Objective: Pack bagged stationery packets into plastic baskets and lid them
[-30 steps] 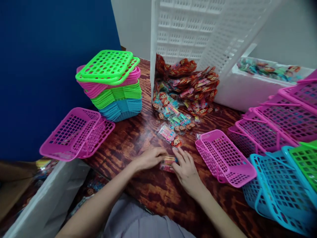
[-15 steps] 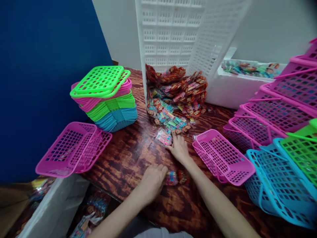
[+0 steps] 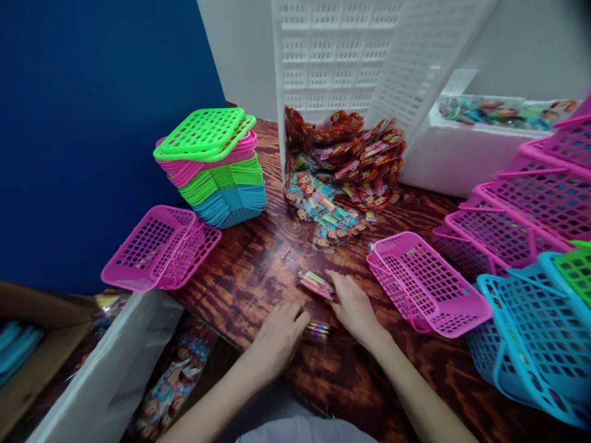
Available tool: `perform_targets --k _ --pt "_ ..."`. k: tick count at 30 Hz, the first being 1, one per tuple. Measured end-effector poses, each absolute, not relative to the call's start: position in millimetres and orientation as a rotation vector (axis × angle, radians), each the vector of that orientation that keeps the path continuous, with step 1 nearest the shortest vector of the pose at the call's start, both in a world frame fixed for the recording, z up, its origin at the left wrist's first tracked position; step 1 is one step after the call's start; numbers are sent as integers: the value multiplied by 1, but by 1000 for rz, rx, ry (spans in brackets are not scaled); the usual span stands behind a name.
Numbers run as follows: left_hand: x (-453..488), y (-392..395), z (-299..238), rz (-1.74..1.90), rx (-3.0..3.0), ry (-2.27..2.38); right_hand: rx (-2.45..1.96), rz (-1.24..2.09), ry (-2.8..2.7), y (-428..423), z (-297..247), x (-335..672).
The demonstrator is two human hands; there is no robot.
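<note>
My right hand [image 3: 354, 306] is closed on the end of a small clear packet [image 3: 316, 284] with pink and pale green pieces inside, just over the dark wooden table [image 3: 258, 271]. Close to my body, my left hand [image 3: 282, 332] has its fingers closed around the left end of another packet [image 3: 317, 331], which shows coloured stripes on its side. Beyond both hands lies a heap of similar packets [image 3: 344, 160] with printed red-haired doll figures, spilling out of a white perforated crate [image 3: 337, 55] tipped on its side.
A pink basket [image 3: 429, 286] stands right of my right hand, beside blue baskets [image 3: 530, 332] and pink baskets [image 3: 521, 203]. At left are another pink basket [image 3: 159, 246] and a stack of nested baskets [image 3: 231, 191]. White foam boxes [image 3: 484, 154] border the table.
My right hand has drawn a packet from the edge of the heap back toward my left hand. The left hand stays at its packet, and the view has turned slightly left.
</note>
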State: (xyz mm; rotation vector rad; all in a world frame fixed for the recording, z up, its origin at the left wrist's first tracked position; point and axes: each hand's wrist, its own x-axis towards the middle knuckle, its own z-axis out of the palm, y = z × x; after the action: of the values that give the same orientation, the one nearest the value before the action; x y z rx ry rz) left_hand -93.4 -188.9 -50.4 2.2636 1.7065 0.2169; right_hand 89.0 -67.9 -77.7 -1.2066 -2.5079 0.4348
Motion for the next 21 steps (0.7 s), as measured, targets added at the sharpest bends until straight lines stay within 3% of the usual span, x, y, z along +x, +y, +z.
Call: perform_targets --k 10,16,21 --pt "-96 -195 -50 309 2275 1724 -1099 549 -2609 -68 -65 91" --pt "-103 -197 -56 550 2355 1773 -1072 668 -2632 -90 -57 100" --pt "-111 -192 -56 502 2443 1702 -1105 821 -2587 -104 -56 98"
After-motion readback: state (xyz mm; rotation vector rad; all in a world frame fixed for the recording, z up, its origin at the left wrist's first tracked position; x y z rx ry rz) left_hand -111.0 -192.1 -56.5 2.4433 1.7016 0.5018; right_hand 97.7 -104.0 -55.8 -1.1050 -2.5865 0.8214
